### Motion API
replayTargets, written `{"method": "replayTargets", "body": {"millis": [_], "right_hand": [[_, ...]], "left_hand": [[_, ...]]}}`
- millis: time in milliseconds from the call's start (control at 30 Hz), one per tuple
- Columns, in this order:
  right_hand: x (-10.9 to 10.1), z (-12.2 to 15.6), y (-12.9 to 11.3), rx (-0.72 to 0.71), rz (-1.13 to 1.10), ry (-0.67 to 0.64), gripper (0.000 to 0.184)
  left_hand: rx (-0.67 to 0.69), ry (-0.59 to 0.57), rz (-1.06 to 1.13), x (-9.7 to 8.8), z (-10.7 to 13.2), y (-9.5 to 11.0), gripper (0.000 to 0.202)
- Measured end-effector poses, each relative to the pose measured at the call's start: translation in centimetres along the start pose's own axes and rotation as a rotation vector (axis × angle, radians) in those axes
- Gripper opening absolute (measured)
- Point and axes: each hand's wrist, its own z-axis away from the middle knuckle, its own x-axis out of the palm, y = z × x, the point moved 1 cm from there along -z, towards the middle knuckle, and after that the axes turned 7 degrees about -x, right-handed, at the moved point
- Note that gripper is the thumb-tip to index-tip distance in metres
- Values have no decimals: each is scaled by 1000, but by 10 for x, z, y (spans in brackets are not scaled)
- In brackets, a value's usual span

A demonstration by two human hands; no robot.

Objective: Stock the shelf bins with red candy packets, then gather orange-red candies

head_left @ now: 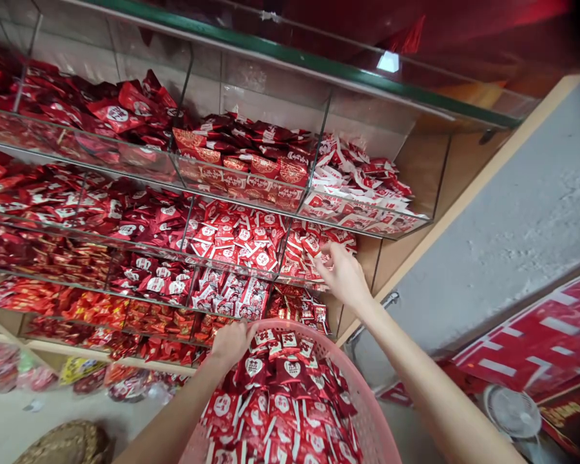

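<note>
The left hand (pixel 232 341) is gripping the far rim of a pink plastic mesh basket (pixel 370 412), its fingers curling over the edge. The basket is sitting low in the middle of the view, close to the person's body, and is brimming with small red-and-white foil packets (pixel 280 393).

The right hand (pixel 343 274) is reaching forward above the basket into the right-end compartment of a clear acrylic shelf bin (pixel 290 274). Its fingers are loosely spread, and the tips are touching the red packets heaped there (pixel 309 245) without closing on any.

Just above it, another clear compartment is holding white-and-red packets (pixel 357 180) and is jutting out over the reaching hand. More tiers of red packets (pixel 125 212) are stretching off to the left. A pale wooden frame (pixel 464 193) is bordering the shelves on the right, with a grey wall (pixel 526 212) beside it. Red cartons (pixel 536 341) and a white fan (pixel 512 412) are lying lower right, and a woven straw object (pixel 67 444) is showing lower left.
</note>
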Motion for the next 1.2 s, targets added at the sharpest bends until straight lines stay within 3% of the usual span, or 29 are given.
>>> {"method": "replayTargets", "body": {"millis": [167,400,700,933,1200], "right_hand": [[21,-37,33,73,26,-40,31],[42,-44,39,151,-12,-53,36],[43,-40,40,132,-65,16,37],[42,-38,37,111,-61,-5,42],[36,-34,37,79,-208,161,40]], "left_hand": [[21,12,5,0,0,-1,62],[15,16,-4,3,-1,-2,59],[15,29,7,1,-1,-1,58],[5,10,-34,-2,0,1,58],[-9,-18,-41,-7,2,3,58]]}}
